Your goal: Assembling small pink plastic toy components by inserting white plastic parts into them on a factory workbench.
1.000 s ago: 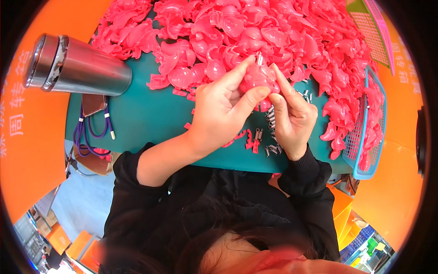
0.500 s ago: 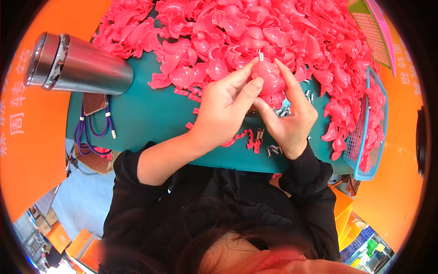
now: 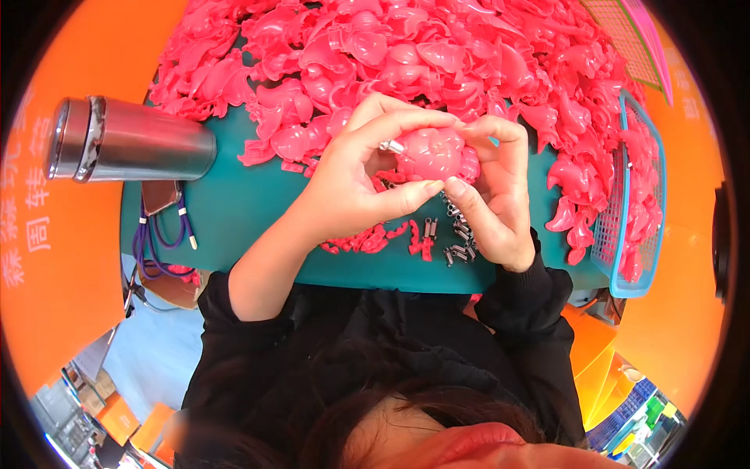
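Between both hands I hold a glossy red plastic piece [image 3: 434,154], rounded and ridged, above the near part of the green table. A small silvery metal fitting [image 3: 391,146] sticks out of its left end. My left hand [image 3: 367,168] is closed round the left side, thumb below and fingers over the top. My right hand [image 3: 496,187] grips the right side with thumb and fingertips. Just under the hands lie several small metal fittings [image 3: 461,248] and some little red plastic bits [image 3: 367,239]. Part of the held piece is hidden by my fingers.
A large heap of red plastic shells [image 3: 422,59] covers the far side of the green table [image 3: 250,227]. A blue basket [image 3: 617,211] with red pieces stands at the right. On the left are a steel tumbler [image 3: 148,144] and a phone [image 3: 161,195] with a purple cord.
The red piece has turned: its metal fitting pointed away from me and now points left. Both hands have shifted their grip around it. The whole view has shifted slightly.
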Tool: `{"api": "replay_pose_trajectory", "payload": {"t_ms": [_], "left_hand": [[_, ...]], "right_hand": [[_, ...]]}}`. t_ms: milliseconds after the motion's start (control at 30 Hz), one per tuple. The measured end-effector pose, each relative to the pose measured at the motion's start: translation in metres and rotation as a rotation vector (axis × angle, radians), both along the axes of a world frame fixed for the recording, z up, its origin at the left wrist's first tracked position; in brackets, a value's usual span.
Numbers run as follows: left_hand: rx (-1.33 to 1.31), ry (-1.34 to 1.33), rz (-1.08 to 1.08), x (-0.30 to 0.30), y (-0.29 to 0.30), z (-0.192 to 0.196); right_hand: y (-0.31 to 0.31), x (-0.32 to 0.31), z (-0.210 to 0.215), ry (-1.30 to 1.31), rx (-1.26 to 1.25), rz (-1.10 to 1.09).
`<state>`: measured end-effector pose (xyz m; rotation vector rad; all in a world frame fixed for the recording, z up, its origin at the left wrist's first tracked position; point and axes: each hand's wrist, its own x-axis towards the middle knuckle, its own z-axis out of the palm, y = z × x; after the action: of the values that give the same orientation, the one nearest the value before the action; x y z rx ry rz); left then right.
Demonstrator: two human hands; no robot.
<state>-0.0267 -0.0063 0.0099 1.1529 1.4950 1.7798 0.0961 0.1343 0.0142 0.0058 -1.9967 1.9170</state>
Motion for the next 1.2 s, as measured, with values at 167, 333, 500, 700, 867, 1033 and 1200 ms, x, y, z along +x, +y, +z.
{"api": "replay_pose_trajectory", "payload": {"t_ms": [167,333,500,700,867,1033,1200], "left_hand": [[-0.250,0.359,-0.056,-0.010,-0.004,0.010],[-0.312,0.274,-0.035,-0.008,-0.006,0.014],[-0.207,0.257,-0.002,0.003,0.004,-0.002],[-0.216,-0.159,-0.036,0.015,0.000,-0.006],[-0.125,-0.129,0.001,0.022,0.003,-0.012],[-0.088,0.101,0.047,0.024,0.003,-0.018],[-0.099,0.296,0.172,0.028,0.003,-0.020]], "right_hand": [[0.007,0.002,0.005,-0.081,-0.021,0.035],[0.004,-0.002,0.012,-0.114,-0.113,-0.090],[-0.004,-0.003,0.009,-0.036,0.262,-0.082],[-0.008,-0.004,0.000,0.085,0.076,-0.186],[-0.010,-0.003,0.009,0.016,0.151,-0.236],[-0.012,0.000,0.006,0.039,0.195,-0.248],[-0.015,0.000,0.008,0.062,0.291,-0.293]]}}
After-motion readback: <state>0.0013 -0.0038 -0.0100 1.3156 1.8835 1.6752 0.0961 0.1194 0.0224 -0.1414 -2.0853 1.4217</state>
